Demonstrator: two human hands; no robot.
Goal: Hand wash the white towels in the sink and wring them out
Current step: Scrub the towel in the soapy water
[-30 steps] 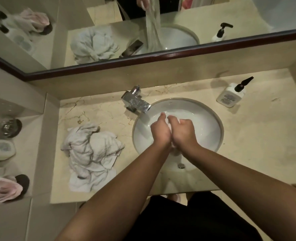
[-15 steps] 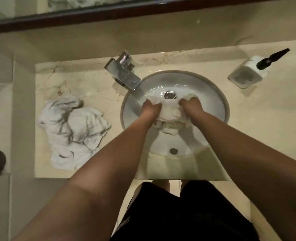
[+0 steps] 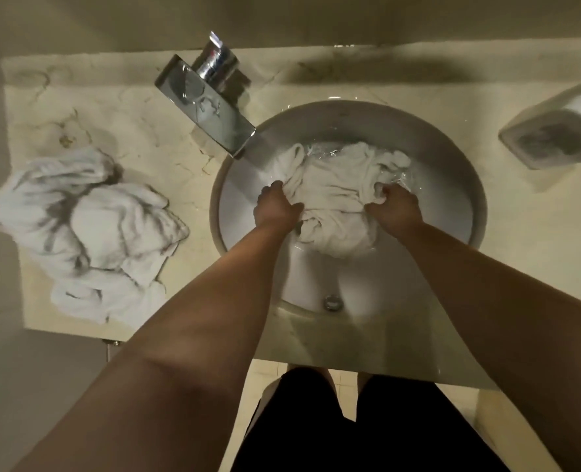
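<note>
left hand [image 3: 277,207]: clenched on the left edge of the wet towel [image 3: 336,195], fingers dug into the cloth
right hand [image 3: 394,206]: gripping the right edge, same deal
towel: bunched between both hands, spreading toward the far side, long axis roughly left-right
sink [image 3: 466,185]: towel sits mid-bowl in water, below the faucet [image 3: 207,100]
nearer hand: neither really, so a wring looks like twisting the ends opposite ways
spare towels [image 3: 84,233]: heaped on the counter, well left

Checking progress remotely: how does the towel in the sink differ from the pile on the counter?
The towel in the sink lies in water, gripped by the left hand and right hand; the pile on the counter lies untouched left of the basin. The sink towel is spread; the pile is crumpled in a heap. Both are white.
</note>
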